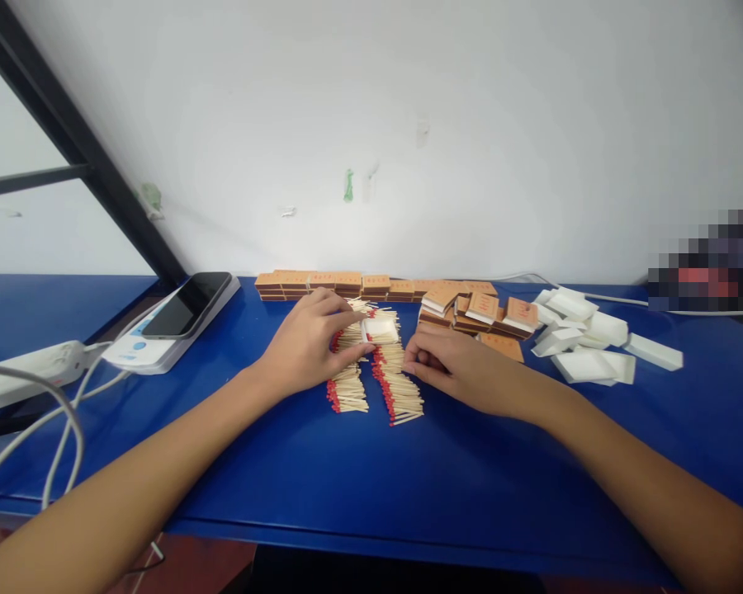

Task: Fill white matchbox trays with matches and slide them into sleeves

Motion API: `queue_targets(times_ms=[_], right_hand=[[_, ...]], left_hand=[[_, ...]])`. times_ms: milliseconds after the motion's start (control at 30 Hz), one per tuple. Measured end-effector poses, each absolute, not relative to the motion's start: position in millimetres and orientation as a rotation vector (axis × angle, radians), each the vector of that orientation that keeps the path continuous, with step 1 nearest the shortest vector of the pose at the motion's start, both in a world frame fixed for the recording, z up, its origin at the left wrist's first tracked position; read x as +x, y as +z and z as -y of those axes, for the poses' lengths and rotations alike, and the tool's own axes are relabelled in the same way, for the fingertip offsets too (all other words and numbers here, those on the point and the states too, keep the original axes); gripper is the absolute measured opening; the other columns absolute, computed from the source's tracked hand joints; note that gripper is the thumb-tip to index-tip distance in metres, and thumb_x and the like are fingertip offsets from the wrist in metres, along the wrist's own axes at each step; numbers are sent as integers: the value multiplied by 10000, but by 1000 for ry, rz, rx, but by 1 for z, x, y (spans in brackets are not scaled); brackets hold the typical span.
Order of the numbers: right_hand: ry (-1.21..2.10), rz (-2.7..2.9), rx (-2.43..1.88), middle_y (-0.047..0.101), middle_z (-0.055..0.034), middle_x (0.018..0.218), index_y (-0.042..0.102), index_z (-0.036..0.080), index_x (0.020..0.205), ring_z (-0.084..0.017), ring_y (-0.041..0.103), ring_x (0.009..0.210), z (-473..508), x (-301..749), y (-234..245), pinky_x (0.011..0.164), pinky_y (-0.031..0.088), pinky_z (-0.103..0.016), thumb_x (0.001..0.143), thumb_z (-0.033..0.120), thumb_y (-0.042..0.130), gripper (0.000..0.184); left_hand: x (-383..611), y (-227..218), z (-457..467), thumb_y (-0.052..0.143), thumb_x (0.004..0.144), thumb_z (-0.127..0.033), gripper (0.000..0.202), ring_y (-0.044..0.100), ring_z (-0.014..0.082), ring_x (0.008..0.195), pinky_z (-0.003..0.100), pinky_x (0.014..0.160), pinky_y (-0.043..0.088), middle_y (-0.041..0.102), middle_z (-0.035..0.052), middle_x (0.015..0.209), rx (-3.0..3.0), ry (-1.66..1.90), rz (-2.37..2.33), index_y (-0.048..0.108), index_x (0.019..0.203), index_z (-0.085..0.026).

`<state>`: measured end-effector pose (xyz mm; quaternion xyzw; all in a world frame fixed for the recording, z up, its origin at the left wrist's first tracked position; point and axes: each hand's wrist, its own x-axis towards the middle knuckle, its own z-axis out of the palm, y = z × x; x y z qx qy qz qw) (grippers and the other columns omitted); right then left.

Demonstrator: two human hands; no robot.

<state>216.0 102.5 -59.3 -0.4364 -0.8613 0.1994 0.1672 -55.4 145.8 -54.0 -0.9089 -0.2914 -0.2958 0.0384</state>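
Observation:
My left hand (309, 342) rests on a pile of red-tipped matchsticks (380, 381) in the middle of the blue table (359, 487). Its fingers pinch a small white matchbox tray (380, 330) that lies on the pile. My right hand (455, 367) lies just right of the matchsticks, fingers curled together at the pile's edge; what they pinch, if anything, is hidden. A row of brown matchbox sleeves (322, 285) runs along the wall behind the hands.
A loose heap of brown sleeves (483, 313) lies at the right rear, with several empty white trays (585, 338) beyond it. At the left are a phone (189, 305) on a white device, a white power strip (30, 371) and cables (68, 421). A black frame leans at the left.

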Motion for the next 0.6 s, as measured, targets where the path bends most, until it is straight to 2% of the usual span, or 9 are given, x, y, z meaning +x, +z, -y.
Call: queue_targets(times_ms=[200, 367, 600], right_hand=[[361, 2458, -1226, 618, -64, 988, 609, 212, 967, -200, 588, 870, -106, 222, -57, 769, 446, -334, 1070, 327, 486, 197], [204, 2427, -1221, 594, -56, 986, 597, 210, 990, -182, 584, 809, -103, 218, -54, 724, 443, -316, 1073, 294, 483, 164], [-40, 2430, -1153, 621, -73, 973, 609, 207, 982, -208, 615, 839, -101, 211, -62, 725, 449, -327, 1068, 286, 507, 155]], left_hand=[[-56, -55, -146, 741, 944, -432, 398, 610, 271, 1045, 467, 945, 526, 721, 105, 1067, -2793, -876, 902, 739, 1227, -153], [-53, -57, -141, 735, 950, -443, 406, 602, 264, 1046, 464, 956, 521, 721, 103, 1080, -2845, -873, 855, 736, 1242, -161], [-46, -57, -130, 714, 966, -469, 409, 609, 257, 1036, 453, 936, 520, 724, 97, 1074, -2904, -911, 753, 734, 1239, -166]])
